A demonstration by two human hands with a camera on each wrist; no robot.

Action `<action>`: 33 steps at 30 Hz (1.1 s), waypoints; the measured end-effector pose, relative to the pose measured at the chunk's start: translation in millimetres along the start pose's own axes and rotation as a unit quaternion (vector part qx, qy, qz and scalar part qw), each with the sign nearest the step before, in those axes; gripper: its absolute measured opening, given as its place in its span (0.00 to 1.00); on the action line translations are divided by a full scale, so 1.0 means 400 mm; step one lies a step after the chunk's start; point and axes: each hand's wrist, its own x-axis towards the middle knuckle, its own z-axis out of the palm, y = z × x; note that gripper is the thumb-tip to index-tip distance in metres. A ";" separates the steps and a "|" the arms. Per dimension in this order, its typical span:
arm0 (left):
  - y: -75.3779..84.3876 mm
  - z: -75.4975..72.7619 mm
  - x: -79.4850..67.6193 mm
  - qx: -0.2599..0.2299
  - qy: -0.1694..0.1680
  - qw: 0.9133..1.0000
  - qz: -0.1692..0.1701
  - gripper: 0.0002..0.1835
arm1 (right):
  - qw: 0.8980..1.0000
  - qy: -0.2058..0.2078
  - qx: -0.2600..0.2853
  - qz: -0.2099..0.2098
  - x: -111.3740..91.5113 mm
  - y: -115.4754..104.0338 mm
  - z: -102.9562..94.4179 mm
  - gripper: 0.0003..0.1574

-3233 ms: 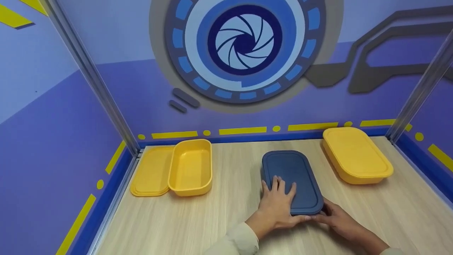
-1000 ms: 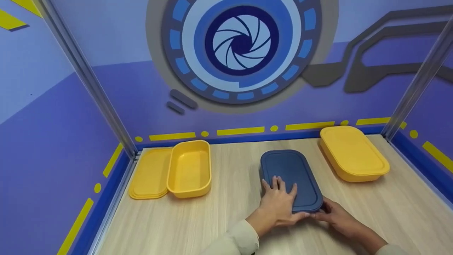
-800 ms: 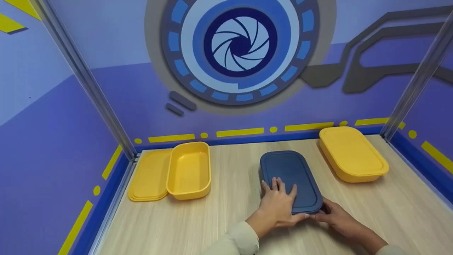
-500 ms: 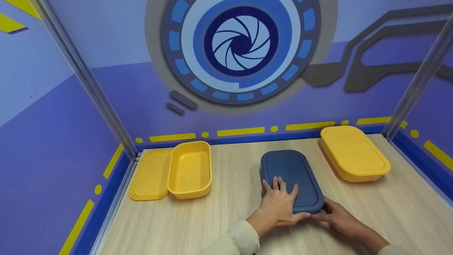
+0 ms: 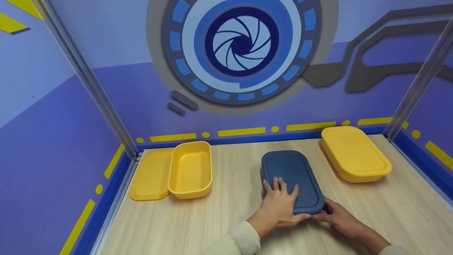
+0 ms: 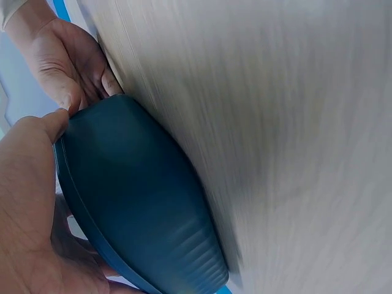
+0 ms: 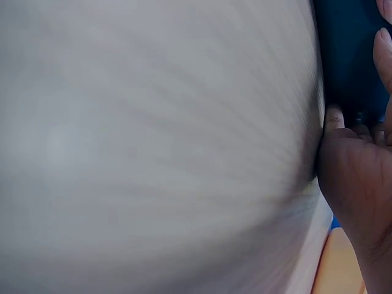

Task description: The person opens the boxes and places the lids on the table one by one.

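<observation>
A dark blue lidded food container [image 5: 292, 164] lies flat on the wooden table, right of the middle. My left hand [image 5: 277, 209] rests on its lid, fingers spread, with the thumb along the near rim. At the near right corner my right hand [image 5: 341, 219] holds the container, its thumb tip almost meeting the left thumb. In the left wrist view the container's side wall [image 6: 138, 184] shows, with the right hand [image 6: 70, 61] cupped at its corner. The right wrist view catches only part of the blue wall [image 7: 352, 55] beside the fingers.
An uncovered yellow container [image 5: 191, 170] stands at the left, partly over or against a yellow lid [image 5: 150, 175]. Another yellow container [image 5: 355, 154], with its lid on, sits at the back right. Printed panels [image 5: 240, 120] enclose the table's [image 5: 233, 198] back and sides.
Both hands keep their places on the blue container, and the containers stay put. Only the head view shifts slightly.
</observation>
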 end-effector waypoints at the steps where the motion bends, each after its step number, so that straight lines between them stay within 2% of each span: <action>1: 0.000 0.000 -0.001 0.002 0.001 1.000 0.000 0.54 | 1.000 -0.004 0.007 -0.007 0.000 0.001 0.000 0.60; 7: 0.001 0.001 -0.004 -0.001 0.009 1.000 -0.009 0.53 | 0.999 -0.015 0.036 -0.034 -0.002 0.007 -0.001 0.59; 12: 0.002 0.004 -0.007 -0.007 0.003 1.000 -0.010 0.53 | 0.999 -0.010 0.040 -0.020 -0.003 0.008 0.003 0.60; 19: 0.004 -0.001 -0.004 -0.002 0.004 1.000 -0.005 0.54 | 0.998 -0.014 0.049 -0.034 -0.006 0.007 -0.002 0.59; 30: 0.002 -0.004 -0.004 0.007 0.006 1.000 -0.001 0.53 | 0.998 -0.011 0.049 -0.023 -0.005 0.000 -0.002 0.59; 33: 0.000 -0.003 -0.004 0.004 0.008 1.000 -0.004 0.53 | 0.998 -0.017 0.056 -0.036 -0.002 0.004 -0.001 0.58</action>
